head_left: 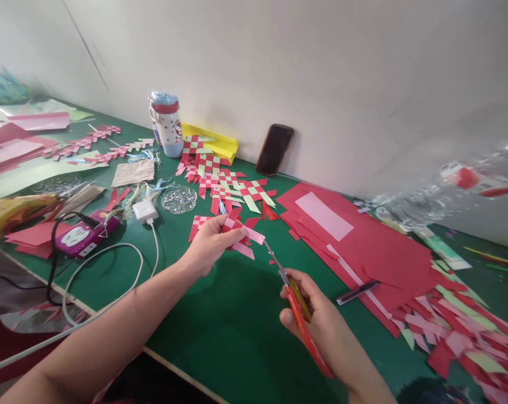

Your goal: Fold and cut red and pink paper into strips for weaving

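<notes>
One left hand (209,244) pinches woven paper (252,234); the right hand (319,317) grips scissors (296,308), long axis pointing forward-left.

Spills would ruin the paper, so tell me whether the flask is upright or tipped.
Upright: the flask stands with its base on the green table and its blue lid at the top.

On the table (211,342), the phone (275,150) leans against the wall (342,84). Left of it stands the flask (170,129), and the woven papers (210,164) lie between and before them. Before the flask is the bead dish (178,199); left of this, the power strip (85,233). At right lies the stack of sheets (388,258), with the plastic bottle (426,196) behind it and paper strips (460,341) at its right end. The scissors (298,314) are just right of the held paper (233,224).
</notes>
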Action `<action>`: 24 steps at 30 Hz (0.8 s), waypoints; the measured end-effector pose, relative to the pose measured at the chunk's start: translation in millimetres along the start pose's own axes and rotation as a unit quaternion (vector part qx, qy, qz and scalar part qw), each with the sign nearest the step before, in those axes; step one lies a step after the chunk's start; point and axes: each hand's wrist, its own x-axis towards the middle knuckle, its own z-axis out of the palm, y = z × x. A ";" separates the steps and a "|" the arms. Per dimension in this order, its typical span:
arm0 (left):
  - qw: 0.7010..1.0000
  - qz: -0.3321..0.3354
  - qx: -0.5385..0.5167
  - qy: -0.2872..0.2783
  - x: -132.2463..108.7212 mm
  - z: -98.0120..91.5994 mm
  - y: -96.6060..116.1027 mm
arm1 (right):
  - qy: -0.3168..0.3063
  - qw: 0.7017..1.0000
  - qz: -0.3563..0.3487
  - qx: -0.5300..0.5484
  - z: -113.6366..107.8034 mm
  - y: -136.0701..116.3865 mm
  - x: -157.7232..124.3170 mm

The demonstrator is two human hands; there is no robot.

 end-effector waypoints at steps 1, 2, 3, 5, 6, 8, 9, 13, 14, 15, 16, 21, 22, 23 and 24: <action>1.000 0.002 -0.001 0.001 0.3 -0.1 -0.7 | -0.001 1.000 -0.001 0.006 0.5 0.0 -0.6; 1.000 0.005 -0.002 0.001 0.4 0.1 -1.2 | -0.005 1.000 -0.001 0.009 0.7 0.5 -1.0; 1.000 0.007 -0.003 0.001 0.4 0.6 -1.6 | -0.009 1.000 -0.001 0.012 0.3 1.3 -1.0; 1.000 0.011 -0.005 -0.002 -0.2 2.3 -1.7 | -0.024 1.000 0.000 0.018 -1.4 3.9 -0.2; 1.000 0.013 -0.005 -0.005 -0.8 3.5 -1.5 | -0.031 0.999 0.001 0.020 -2.6 5.3 0.4; 1.000 0.017 -0.005 -0.009 -2.4 5.8 -0.9 | -0.039 0.999 0.002 0.015 -4.8 7.6 1.5; 1.000 0.019 -0.005 -0.009 -3.3 6.8 -0.6 | -0.041 0.999 0.000 0.008 -5.6 8.4 1.9; 0.999 0.033 0.003 -0.005 -5.8 8.2 -0.1 | -0.043 0.999 -0.028 0.003 -5.4 9.6 2.8; 0.999 0.037 0.007 -0.005 -6.2 8.2 -0.2 | -0.045 0.998 -0.033 0.011 -4.8 9.9 3.1; 0.999 0.040 0.011 -0.007 -6.6 8.1 -0.2 | -0.046 0.998 -0.035 0.018 -4.3 10.3 3.3; 0.999 0.041 0.014 -0.007 -6.9 8.2 -0.2 | -0.048 0.998 -0.036 0.024 -3.8 10.8 3.6; 0.999 0.041 0.034 0.012 -8.4 9.5 0.6 | -0.052 0.997 -0.039 0.029 -3.0 12.7 4.9; 0.998 0.041 0.037 0.014 -8.5 9.8 0.8 | -0.052 0.997 -0.039 0.029 -2.9 12.8 5.0; 0.998 0.041 0.037 0.015 -8.5 10.1 0.9 | -0.050 0.998 -0.036 0.032 -2.7 12.8 5.2; 0.998 0.041 0.035 0.013 -8.5 10.3 0.9 | -0.048 0.998 -0.033 0.037 -2.4 12.7 5.2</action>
